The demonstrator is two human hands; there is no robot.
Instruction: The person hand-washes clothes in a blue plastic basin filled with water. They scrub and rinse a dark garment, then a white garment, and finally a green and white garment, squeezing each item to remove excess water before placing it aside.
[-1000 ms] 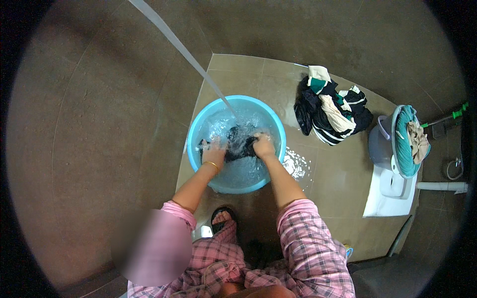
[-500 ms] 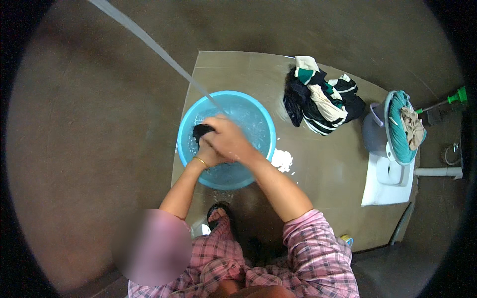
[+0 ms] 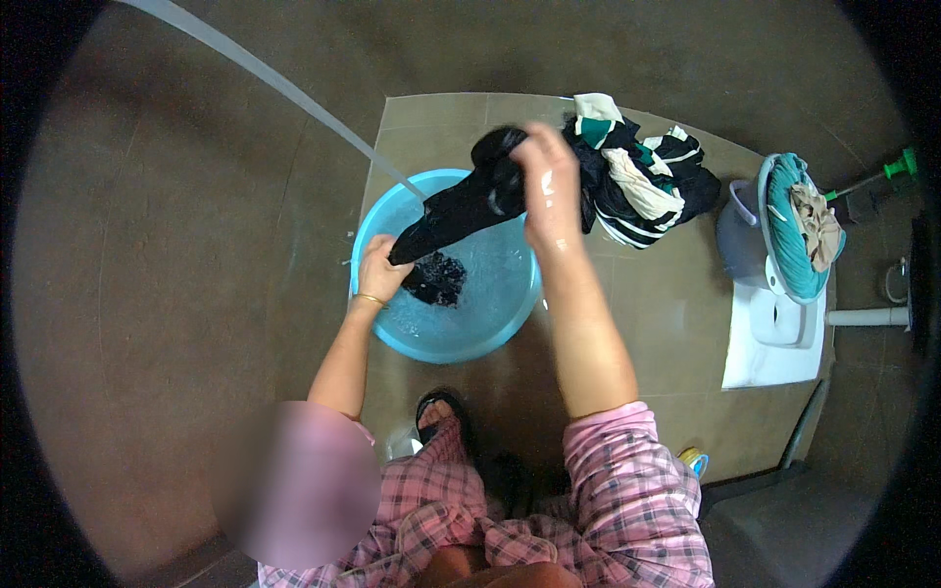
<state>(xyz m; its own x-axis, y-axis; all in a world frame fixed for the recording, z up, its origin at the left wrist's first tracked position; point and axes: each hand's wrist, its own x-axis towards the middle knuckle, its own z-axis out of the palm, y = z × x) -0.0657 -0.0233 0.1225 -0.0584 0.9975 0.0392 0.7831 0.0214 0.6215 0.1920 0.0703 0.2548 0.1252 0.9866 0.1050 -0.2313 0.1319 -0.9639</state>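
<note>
A wet black cloth garment is stretched slantwise above the light blue basin. My left hand, with a gold bangle at the wrist, is closed on its lower end over the basin's left side. At its upper end, beyond the basin's far right rim, my right hand grips it, the fingers slightly blurred. Below, a patch of black cloth lies in the water; whether it belongs to the same piece cannot be told. A pale grey hose or water stream slants from the upper left to the basin.
On the tiled floor at the far right lies a heap of black, white and green clothes. Further right, a grey bucket with teal and beige cloth stands by a white squat toilet. A dark wall borders the left.
My hands were together in the basin on the black cloth. They have moved apart, the right one up and to the right, lifting and stretching the garment.
</note>
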